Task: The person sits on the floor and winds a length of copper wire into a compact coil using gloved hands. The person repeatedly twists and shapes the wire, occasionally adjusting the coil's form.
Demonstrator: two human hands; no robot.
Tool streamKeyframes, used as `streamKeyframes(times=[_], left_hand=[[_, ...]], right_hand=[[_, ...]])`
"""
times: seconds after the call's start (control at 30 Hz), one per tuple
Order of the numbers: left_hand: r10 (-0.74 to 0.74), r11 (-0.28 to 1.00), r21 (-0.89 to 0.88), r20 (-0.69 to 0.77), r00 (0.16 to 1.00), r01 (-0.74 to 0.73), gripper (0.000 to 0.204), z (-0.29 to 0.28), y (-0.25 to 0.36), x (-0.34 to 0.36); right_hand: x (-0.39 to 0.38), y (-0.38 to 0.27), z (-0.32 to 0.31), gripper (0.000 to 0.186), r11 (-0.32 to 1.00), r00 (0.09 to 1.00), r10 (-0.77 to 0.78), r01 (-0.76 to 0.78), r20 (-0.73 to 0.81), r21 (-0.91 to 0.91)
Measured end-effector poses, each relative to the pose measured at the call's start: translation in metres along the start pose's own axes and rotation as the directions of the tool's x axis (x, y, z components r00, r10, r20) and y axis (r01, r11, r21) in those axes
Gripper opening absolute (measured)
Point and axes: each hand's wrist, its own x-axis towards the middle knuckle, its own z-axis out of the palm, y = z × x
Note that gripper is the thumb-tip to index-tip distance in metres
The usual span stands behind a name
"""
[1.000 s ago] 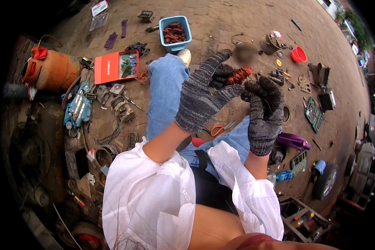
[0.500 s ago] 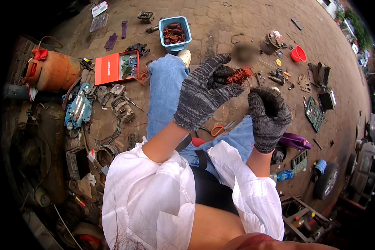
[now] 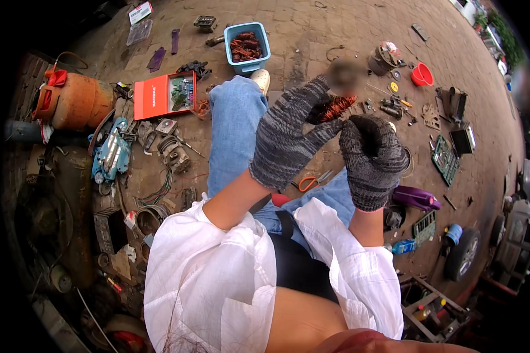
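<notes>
- The gloved left hand [image 3: 285, 138] closes its fingers around the left end of a copper-coloured wire coil [image 3: 337, 110], holding it in front of the body and above the ground.
- This hold apparently serves as a clamp: it steadies the coil's body and leaves its right end exposed toward the other hand.
- The gloved right hand [image 3: 373, 159] has its fingers curled in a narrow grip, fingertips turned toward the coil. Whether a strand is pinched there cannot be told.
- Both hands sit close together over the lap, probably to keep the work within short reach.
- Relative to the grip, the coil projects from the left fingers, beyond the left thumb [image 3: 321, 136] and just up and left of the right fingertips. A blurred patch hides its upper edge.
- Orange-handled scissors [image 3: 307, 184] lie below the hands, likely for ready access.
- A light blue tub [image 3: 251, 69] beyond the left knee [image 3: 229, 94] contains similar reddish bundles [image 3: 246, 48], presumably collected together.
</notes>
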Motion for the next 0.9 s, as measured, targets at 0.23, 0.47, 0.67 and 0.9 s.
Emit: streamKeyframes(times=[0.23, 0.47, 0.67, 0.9], left_hand=[[-0.031, 0.998, -0.05, 0.044, 0.999, 0.033, 0.052, -0.008, 0.009, 0.001], [-0.292, 0.853, -0.412, 0.135, 0.947, 0.321, 0.055, -0.002, 0.004, -0.002], [-0.193, 0.959, -0.189, 0.101, 0.976, 0.209, 0.053, -0.004, 0.006, -0.002], [-0.142, 0.979, -0.132, 0.127, 0.982, 0.158, 0.048, -0.008, 0.001, -0.003]], right_hand=[[0.005, -0.006, -0.004, 0.014, 0.999, 0.998, 0.041, -0.043, 0.057, 0.029], [0.005, -0.008, -0.008, 0.013, 0.994, 0.994, 0.082, -0.086, 0.072, 0.065], [0.005, -0.004, -0.008, 0.015, 0.988, 0.994, -0.105, 0.109, 0.04, -0.109], [0.011, 0.0, -0.008, 0.014, 0.985, 0.977, -0.17, 0.172, 0.132, -0.005]])
